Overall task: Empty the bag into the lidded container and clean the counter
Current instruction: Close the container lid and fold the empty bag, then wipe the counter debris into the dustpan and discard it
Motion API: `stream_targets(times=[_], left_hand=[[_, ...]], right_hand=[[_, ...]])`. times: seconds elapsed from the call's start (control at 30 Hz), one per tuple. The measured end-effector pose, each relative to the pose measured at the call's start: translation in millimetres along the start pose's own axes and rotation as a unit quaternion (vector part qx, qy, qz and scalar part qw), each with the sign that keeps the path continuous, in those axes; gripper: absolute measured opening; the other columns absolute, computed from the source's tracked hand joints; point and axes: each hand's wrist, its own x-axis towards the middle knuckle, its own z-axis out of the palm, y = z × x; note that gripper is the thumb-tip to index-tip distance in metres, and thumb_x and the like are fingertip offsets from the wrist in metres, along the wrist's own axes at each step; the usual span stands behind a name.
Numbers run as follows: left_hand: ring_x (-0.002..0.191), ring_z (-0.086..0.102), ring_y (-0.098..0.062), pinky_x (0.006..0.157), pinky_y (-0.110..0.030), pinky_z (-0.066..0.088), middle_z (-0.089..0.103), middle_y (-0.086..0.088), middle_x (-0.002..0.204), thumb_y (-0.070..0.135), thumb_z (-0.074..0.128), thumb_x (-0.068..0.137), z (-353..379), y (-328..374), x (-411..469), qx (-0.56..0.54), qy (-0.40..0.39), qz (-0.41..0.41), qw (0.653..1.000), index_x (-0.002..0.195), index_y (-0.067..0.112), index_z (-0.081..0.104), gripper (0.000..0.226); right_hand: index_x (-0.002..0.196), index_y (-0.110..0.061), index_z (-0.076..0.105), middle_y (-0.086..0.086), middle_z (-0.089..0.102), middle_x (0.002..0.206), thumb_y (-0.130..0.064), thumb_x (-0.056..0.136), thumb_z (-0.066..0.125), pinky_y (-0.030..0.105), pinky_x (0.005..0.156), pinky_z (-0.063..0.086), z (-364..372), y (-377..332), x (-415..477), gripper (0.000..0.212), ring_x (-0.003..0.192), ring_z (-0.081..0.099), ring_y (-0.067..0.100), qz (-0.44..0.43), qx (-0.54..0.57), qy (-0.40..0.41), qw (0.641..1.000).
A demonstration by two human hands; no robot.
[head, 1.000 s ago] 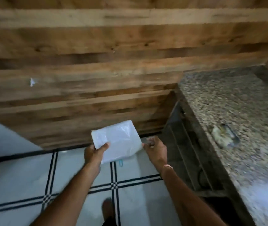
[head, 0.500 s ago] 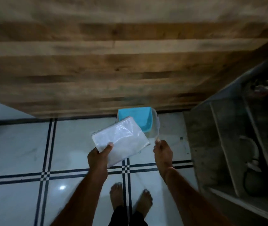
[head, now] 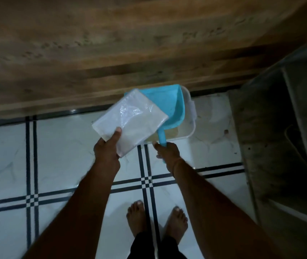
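A clear plastic bag [head: 132, 120] with white contents is pinched at its near corner by my left hand [head: 107, 148], which holds it just above and left of the container. The white lidded container [head: 190, 126] stands on the tiled floor against the wooden wall. Its blue lid [head: 167, 103] is tilted up, showing pale contents inside on the right. My right hand [head: 167, 152] grips the blue latch at the lid's near edge. The bag hides the lid's left part.
A wooden plank wall [head: 130, 43] fills the top of the view. Grey under-counter shelves [head: 279, 128] stand at the right. My bare feet [head: 135, 215] stand on white floor tiles with dark lines, close behind the container.
The view tilted down from the counter to the floor. My right hand reached the container, took the lid's latch and lifted the lid. The bag moved forward over the container's left side.
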Motion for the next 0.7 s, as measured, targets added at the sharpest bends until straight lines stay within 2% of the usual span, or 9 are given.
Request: stream_targets(times=[0.07,0.13,0.2,0.27,0.3,0.43,0.57,0.63,0.7], left_hand=[[0.107,0.073,-0.024,0.094,-0.048,0.059,0.076,-0.003,0.118,0.025,0.084,0.084,0,2,-2,-0.006,0.002,-0.005,1.0,0.122,0.014,0.071,0.042],[0.109,0.073,-0.024,0.097,-0.051,0.057,0.075,-0.003,0.119,0.023,0.084,0.084,2,8,-9,-0.015,0.006,-0.012,1.0,0.124,0.012,0.071,0.044],[0.111,0.071,-0.025,0.099,-0.053,0.056,0.074,-0.004,0.122,0.021,0.084,0.083,8,18,-20,-0.024,0.009,-0.017,1.0,0.124,0.011,0.071,0.044],[0.109,0.07,-0.027,0.098,-0.053,0.056,0.072,-0.003,0.12,0.02,0.085,0.083,18,26,-27,-0.012,0.033,-0.016,0.999,0.118,0.013,0.07,0.039],[0.107,0.069,-0.027,0.098,-0.052,0.056,0.071,-0.003,0.118,0.02,0.085,0.083,25,29,-27,-0.001,0.048,-0.013,0.999,0.115,0.014,0.069,0.036],[0.098,0.071,-0.032,0.089,-0.048,0.06,0.073,-0.01,0.104,0.018,0.089,0.076,57,20,-8,0.076,0.061,0.017,0.995,0.105,0.01,0.073,0.034],[0.083,0.07,-0.027,0.076,-0.031,0.054,0.074,-0.009,0.092,0.02,0.089,0.077,92,-3,34,0.173,-0.01,0.034,0.984,0.102,0.005,0.075,0.032],[0.091,0.069,-0.029,0.077,-0.031,0.052,0.072,-0.011,0.098,0.019,0.086,0.082,104,-15,53,0.217,-0.048,0.025,0.975,0.107,0.004,0.072,0.033],[0.108,0.066,-0.033,0.089,-0.036,0.054,0.069,-0.014,0.117,0.02,0.085,0.082,110,-22,66,0.288,-0.044,0.019,0.956,0.123,0.005,0.066,0.047]], right_hand=[[0.087,-0.018,0.062,0.0,0.06,0.075,-0.028,0.094,0.074,0.019,0.054,0.044,-3,2,-9,0.018,0.062,0.056,0.012,-0.037,0.049,0.026,0.998],[0.077,-0.022,0.058,-0.004,0.054,0.067,-0.027,0.093,0.075,0.025,0.057,0.042,-17,5,-26,0.024,0.06,0.049,0.012,-0.072,0.07,0.081,0.992],[0.069,-0.022,0.052,-0.007,0.047,0.062,-0.038,0.087,0.077,0.029,0.059,0.037,-44,3,-52,0.034,0.058,0.042,0.012,-0.11,0.086,0.156,0.978],[0.069,-0.02,0.051,-0.008,0.044,0.061,-0.054,0.078,0.071,0.031,0.059,0.036,-74,1,-78,0.041,0.059,0.041,0.012,-0.133,0.09,0.212,0.964],[0.071,-0.019,0.052,-0.008,0.044,0.062,-0.055,0.079,0.072,0.032,0.059,0.037,-89,0,-89,0.042,0.059,0.042,0.012,-0.136,0.094,0.232,0.959],[0.085,-0.013,0.065,0.004,0.056,0.072,-0.033,0.093,0.074,0.04,0.068,0.047,-130,15,-109,0.024,0.069,0.053,0.017,-0.141,0.112,0.253,0.951],[0.091,-0.019,0.072,0.007,0.066,0.082,-0.034,0.093,0.073,0.046,0.081,0.054,-144,42,-101,0.015,0.081,0.062,0.02,-0.134,0.131,0.273,0.943],[0.094,-0.02,0.074,0.007,0.068,0.082,-0.036,0.092,0.073,0.049,0.084,0.055,-144,59,-96,0.016,0.081,0.064,0.023,-0.129,0.125,0.273,0.945],[0.095,-0.025,0.074,0.007,0.069,0.08,-0.038,0.091,0.074,0.051,0.083,0.056,-140,71,-98,0.013,0.081,0.066,0.029,-0.129,0.122,0.273,0.945]])
